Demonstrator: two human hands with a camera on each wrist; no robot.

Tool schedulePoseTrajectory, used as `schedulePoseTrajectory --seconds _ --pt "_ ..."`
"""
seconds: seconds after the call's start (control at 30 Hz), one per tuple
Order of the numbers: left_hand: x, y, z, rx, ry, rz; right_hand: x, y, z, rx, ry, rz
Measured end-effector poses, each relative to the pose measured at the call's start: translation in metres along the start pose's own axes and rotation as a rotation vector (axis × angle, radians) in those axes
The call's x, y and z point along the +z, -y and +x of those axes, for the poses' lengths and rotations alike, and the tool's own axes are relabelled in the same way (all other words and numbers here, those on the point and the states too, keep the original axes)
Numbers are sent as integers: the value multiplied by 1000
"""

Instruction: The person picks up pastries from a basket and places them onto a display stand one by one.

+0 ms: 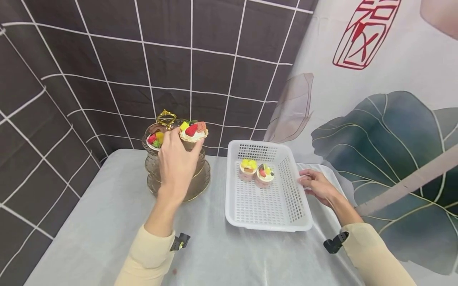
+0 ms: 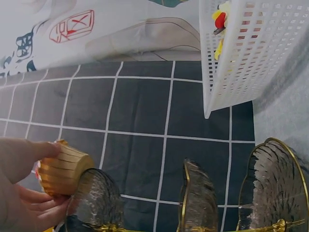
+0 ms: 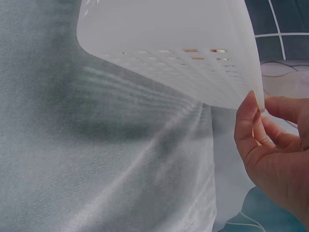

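My left hand holds a fruit tart with a strawberry and cream on it, at the top tier of a tiered glass cake stand. In the left wrist view the pleated golden side of the tart shows between thumb and fingers, close by a glass tier's edge. Another fruit-topped dessert sits on the top tier, partly behind the hand. With thumb and fingers, my right hand pinches the right rim of a white plastic basket.
Two dessert cups, one topped in yellow and one with mixed fruit, stand in the basket. A gold handle tops the stand. Behind the cloth-covered table hangs a dark grid-patterned curtain.
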State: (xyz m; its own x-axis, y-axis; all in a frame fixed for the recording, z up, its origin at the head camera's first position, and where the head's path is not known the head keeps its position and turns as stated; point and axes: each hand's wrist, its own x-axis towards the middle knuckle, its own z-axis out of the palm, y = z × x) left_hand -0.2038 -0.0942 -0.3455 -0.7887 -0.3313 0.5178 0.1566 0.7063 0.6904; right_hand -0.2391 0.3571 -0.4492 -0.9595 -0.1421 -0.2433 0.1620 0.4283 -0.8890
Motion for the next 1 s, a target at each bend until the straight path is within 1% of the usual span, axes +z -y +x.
schedulePoseTrajectory --seconds 0.17,0.43,0.63,0.83,0.9,1.0 --pt "-6 -3 2 -23 43 15 1 -1 0 0 -3 4" --pt "-10 -4 7 -37 67 -9 0 -2 1 -6 -12 -2" --pt "-10 1 8 -69 47 -31 2 1 2 -5 -10 -12" --pt "-9 1 7 -64 20 -33 2 2 2 -1 -7 -14" --pt "-9 -1 7 -67 24 -31 2 1 1 1 -7 -10" --pt "-9 -4 7 -79 48 -19 1 0 -1 3 -8 -6"
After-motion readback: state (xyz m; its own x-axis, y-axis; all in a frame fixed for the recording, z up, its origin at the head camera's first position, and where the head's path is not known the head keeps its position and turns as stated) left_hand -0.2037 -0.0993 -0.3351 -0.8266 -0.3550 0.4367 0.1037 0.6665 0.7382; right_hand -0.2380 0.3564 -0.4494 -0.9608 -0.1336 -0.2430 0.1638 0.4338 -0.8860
